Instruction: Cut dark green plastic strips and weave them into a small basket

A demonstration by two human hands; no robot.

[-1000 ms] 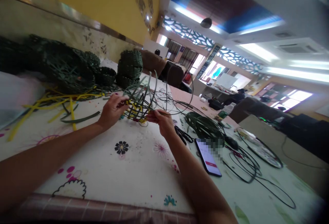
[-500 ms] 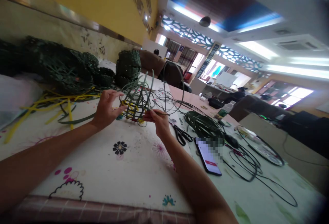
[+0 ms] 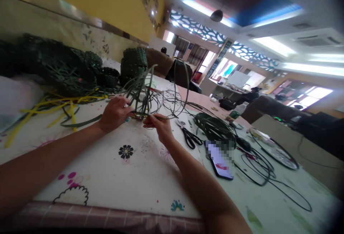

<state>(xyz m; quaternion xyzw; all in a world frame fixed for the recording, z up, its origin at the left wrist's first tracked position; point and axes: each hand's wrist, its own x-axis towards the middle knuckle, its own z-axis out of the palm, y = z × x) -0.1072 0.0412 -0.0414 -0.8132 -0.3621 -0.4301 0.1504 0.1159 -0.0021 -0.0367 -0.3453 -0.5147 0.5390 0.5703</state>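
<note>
A small part-woven basket [image 3: 139, 114] of dark green and yellow strips stands on the flowered tablecloth, its long loose green strips rising in arcs above it. My left hand [image 3: 116, 114] is at its left side, fingers bent and closed on its edge. At the right side my right hand [image 3: 160, 125] pinches a thin green strip [image 3: 176, 118] that loops up and to the right. Both hands hide much of the woven wall.
Black scissors [image 3: 190, 139], a phone [image 3: 219, 160] and a coil of green strip [image 3: 213, 128] lie to the right. Yellow strips [image 3: 57, 104] lie at the left. Dark woven baskets [image 3: 133, 65] stand behind. A bottle [image 3: 239, 110] is farther right.
My left hand has closed from an open pose onto the basket's edge. My right hand has shifted slightly left. The basket's wall now tips away, and its upright strips have bunched together.
</note>
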